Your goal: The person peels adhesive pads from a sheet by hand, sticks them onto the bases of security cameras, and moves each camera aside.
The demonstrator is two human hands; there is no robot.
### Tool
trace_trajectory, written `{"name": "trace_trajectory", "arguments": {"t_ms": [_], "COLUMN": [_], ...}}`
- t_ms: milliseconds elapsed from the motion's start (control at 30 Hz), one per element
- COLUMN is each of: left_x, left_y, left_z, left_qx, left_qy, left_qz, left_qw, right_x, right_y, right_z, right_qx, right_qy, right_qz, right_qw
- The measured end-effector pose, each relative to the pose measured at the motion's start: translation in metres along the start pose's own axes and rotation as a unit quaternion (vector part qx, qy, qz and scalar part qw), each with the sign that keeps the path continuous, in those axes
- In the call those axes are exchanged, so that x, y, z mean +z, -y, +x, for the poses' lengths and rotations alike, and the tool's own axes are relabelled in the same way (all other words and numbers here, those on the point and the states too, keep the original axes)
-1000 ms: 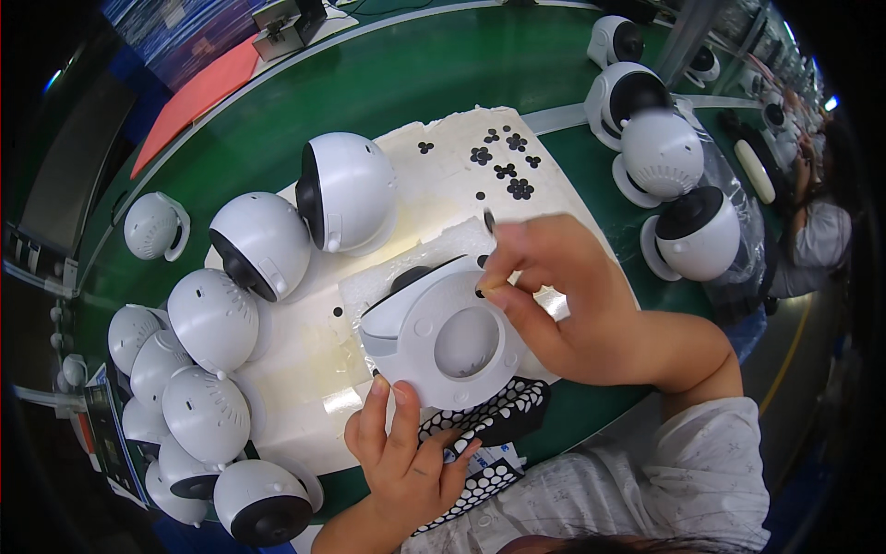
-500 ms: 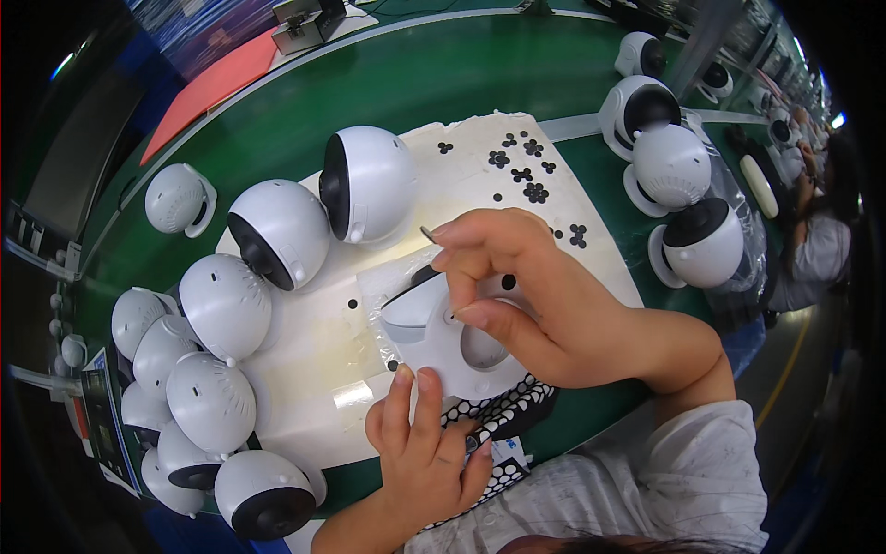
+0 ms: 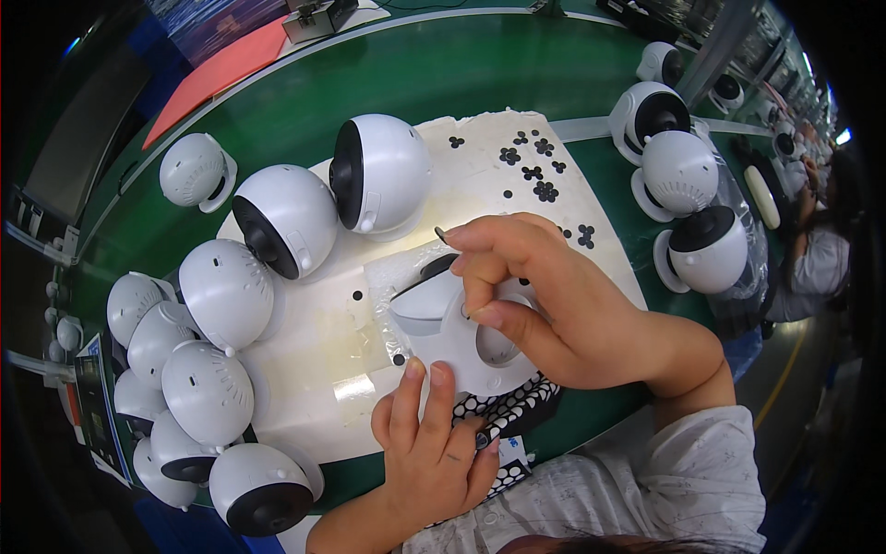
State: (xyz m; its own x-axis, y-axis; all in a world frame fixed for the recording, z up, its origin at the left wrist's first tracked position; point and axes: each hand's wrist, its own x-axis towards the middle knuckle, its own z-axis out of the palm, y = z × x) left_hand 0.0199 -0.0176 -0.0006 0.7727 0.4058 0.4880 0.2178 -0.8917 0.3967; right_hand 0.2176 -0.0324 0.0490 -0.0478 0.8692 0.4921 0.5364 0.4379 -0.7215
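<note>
A white dome camera [image 3: 461,355] lies on its side on the cream sheet, its round base turned up toward me. My right hand [image 3: 544,309] is over it, with a small dark disc [image 3: 441,235] at the index fingertip. The thumb and another finger bend together close to the base; whether they touch it I cannot tell. My left hand [image 3: 429,443] rests two fingertips at the camera's near edge, beside a black dot [image 3: 399,360]. Its thumb and bent index finger pinch a black strip with white circles [image 3: 503,415], partly hidden under the camera and hand.
Several white cameras [image 3: 208,392] crowd the left side of the cream sheet [image 3: 314,392]. More cameras [image 3: 680,171] stand at the right on the green table [image 3: 498,69]. Clusters of black dots [image 3: 545,191] stick to the sheet's far right. Another person [image 3: 817,245] sits further right.
The view has shifted slightly, so most things sit a little differently in it. Both hands keep nearly the same pose, and the dark disc stays at the right index fingertip.
</note>
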Motion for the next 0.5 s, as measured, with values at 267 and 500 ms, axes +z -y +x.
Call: {"name": "trace_trajectory", "arguments": {"t_ms": [267, 500], "left_x": [0.000, -0.001], "left_y": [0.000, 0.003], "left_z": [0.000, 0.001], "left_qx": [0.000, 0.023], "left_qy": [-0.004, 0.029], "left_qz": [0.002, 0.012], "left_qw": [1.000, 0.999], "right_x": [-0.003, -0.010], "right_y": [0.003, 0.018], "right_z": [-0.002, -0.027], "right_qx": [-0.007, -0.083], "right_qy": [0.024, 0.031], "right_qz": [-0.053, -0.297], "right_qw": [0.998, 0.951]}}
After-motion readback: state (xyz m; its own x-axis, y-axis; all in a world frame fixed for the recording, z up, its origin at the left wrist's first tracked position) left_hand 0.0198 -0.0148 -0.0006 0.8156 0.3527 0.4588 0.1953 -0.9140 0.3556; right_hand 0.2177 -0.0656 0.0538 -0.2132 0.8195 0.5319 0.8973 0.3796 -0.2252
